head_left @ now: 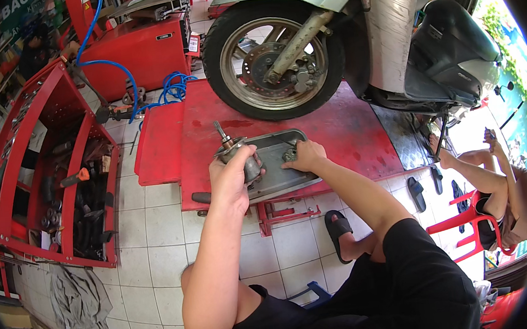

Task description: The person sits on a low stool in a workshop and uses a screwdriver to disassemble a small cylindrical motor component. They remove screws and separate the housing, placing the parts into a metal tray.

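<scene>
My left hand (pixel 233 179) is closed round a metal cylinder (pixel 252 167) with a toothed shaft (pixel 220 129) sticking up from its top. It is held over the left part of a shallow grey metal tray (pixel 278 181) on the red lift platform. In the tray's right part, my right hand (pixel 308 156) has its fingers closed on a small metal part (pixel 289 154). The part's exact kind is hidden by the fingers. A dark tool handle (pixel 201 197) lies at the platform's near edge, left of the tray.
A scooter's front wheel (pixel 276 62) stands on the platform (pixel 208 116) behind the tray. A red tool cart (pixel 103 180) is at left. Blue air hose (pixel 173 87) lies coiled behind. Another person (pixel 510 191) sits on a red chair (pixel 466 227) at right. Sandals (pixel 416 194) lie on the floor.
</scene>
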Demonstrator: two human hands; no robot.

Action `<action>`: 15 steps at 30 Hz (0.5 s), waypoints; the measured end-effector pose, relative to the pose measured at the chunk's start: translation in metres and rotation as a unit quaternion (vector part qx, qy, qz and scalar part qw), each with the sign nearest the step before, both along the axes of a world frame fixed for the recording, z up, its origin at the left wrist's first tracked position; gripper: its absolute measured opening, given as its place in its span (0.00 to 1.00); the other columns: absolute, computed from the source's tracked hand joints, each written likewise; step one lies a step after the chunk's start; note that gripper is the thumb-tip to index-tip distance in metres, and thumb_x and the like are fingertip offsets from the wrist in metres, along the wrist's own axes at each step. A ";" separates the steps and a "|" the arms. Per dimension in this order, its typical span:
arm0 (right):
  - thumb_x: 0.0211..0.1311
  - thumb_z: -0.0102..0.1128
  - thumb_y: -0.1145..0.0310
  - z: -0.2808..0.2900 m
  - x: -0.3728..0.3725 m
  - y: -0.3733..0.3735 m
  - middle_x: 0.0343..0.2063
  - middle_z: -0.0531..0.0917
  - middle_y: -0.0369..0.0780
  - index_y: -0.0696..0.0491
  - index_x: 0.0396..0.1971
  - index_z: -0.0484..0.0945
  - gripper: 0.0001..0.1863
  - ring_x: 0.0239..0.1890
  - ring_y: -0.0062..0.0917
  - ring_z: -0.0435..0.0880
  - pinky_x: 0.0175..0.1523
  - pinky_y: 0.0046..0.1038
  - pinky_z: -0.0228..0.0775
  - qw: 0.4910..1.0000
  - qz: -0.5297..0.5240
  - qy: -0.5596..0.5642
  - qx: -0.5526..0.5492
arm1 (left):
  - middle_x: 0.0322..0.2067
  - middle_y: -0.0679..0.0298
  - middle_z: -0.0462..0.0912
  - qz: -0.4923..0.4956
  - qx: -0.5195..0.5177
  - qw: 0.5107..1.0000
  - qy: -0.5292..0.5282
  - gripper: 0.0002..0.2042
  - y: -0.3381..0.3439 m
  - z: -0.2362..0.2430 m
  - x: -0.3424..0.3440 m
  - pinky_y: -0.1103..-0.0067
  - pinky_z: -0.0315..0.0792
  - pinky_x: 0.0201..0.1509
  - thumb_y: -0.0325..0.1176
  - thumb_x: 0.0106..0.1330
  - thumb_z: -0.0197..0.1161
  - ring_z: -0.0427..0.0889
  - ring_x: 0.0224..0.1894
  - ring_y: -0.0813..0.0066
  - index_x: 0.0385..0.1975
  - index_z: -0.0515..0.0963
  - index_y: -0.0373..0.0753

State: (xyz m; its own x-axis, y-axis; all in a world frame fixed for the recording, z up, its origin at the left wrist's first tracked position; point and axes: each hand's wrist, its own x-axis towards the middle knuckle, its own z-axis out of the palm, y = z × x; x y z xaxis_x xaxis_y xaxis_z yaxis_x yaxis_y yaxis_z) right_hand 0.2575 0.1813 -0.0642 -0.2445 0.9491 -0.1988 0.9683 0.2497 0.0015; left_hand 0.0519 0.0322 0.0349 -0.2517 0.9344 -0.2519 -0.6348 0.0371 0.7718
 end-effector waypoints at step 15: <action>0.54 0.70 0.47 0.024 0.029 -0.026 0.21 0.82 0.40 0.59 0.30 0.82 0.25 0.28 0.26 0.82 0.36 0.30 0.73 0.895 -0.058 0.442 0.026 | 0.28 0.57 0.84 0.014 0.101 0.919 0.380 0.15 -0.001 -0.005 0.026 0.74 0.76 0.37 0.29 0.47 0.70 0.83 0.29 0.69 0.33 0.77 0.31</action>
